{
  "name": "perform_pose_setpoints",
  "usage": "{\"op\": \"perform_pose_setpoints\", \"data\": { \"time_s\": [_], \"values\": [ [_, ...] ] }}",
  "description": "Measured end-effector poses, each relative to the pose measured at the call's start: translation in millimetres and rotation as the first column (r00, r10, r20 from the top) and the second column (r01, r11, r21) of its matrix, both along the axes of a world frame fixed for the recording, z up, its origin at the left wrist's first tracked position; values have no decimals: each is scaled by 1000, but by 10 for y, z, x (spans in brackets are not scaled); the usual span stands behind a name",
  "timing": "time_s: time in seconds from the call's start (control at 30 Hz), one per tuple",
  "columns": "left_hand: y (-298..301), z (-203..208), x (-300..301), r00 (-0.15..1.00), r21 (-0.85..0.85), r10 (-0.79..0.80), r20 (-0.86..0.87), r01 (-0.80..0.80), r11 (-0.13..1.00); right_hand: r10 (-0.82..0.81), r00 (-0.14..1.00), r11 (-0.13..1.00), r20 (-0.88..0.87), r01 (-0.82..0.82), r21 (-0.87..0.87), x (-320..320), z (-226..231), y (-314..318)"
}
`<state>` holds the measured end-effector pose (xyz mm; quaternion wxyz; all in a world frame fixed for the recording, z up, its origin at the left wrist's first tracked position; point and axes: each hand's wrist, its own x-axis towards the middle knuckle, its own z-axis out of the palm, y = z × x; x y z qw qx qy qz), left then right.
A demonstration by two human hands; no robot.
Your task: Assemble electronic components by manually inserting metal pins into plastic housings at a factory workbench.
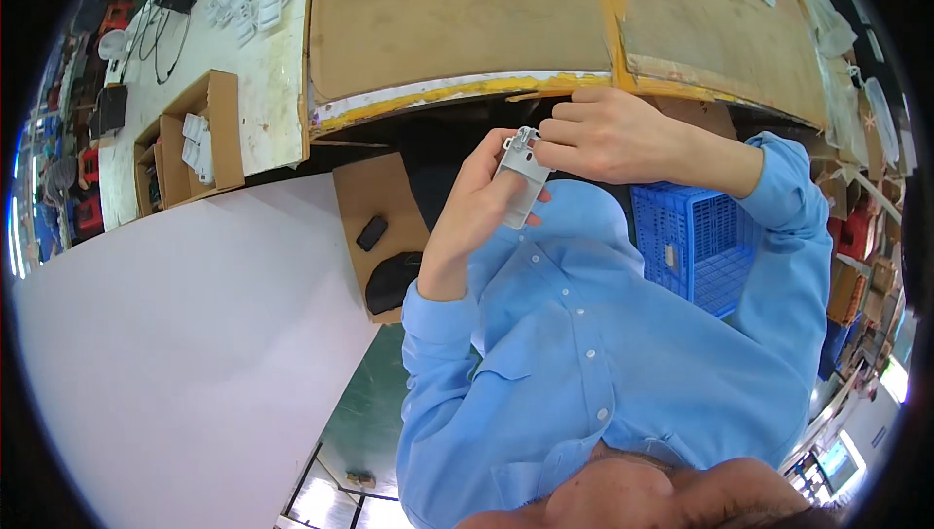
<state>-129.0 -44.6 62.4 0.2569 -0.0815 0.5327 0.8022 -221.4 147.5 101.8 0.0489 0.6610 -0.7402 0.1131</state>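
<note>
Probably the likeliest mishap is a drop: the light-grey, flat, oblong plastic casing (530, 176) is held in the air above the lap, just short of the cardboard-covered table (457, 38), so a loosened grip or an off-centre push could send it down toward the green floor (360, 407). The bare left hand (479, 196) grasps it, thumb laid across its face and fingertips showing past its far edge. The bare right hand (601, 137) has its fingers curled in against the casing's upper end; whether they pinch some small part, I cannot tell. The casing slants, upper end toward the table, with at least 1 dark opening and a shiny, uneven fitting at that end, and a smooth, plain lower face.
</note>
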Motion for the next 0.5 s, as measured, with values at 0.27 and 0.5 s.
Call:
{"op": "perform_pose_setpoints", "data": {
  "time_s": [0.27,0.5],
  "values": [
    [110,70,115,996,-79,-62,-65,56,995,-4,999,998,-44,7,67,223,14,49],
    [93,74,132,994,-89,-69,-89,61,994,-53,993,995,-102,61,79,351,15,57]
  ]
}}
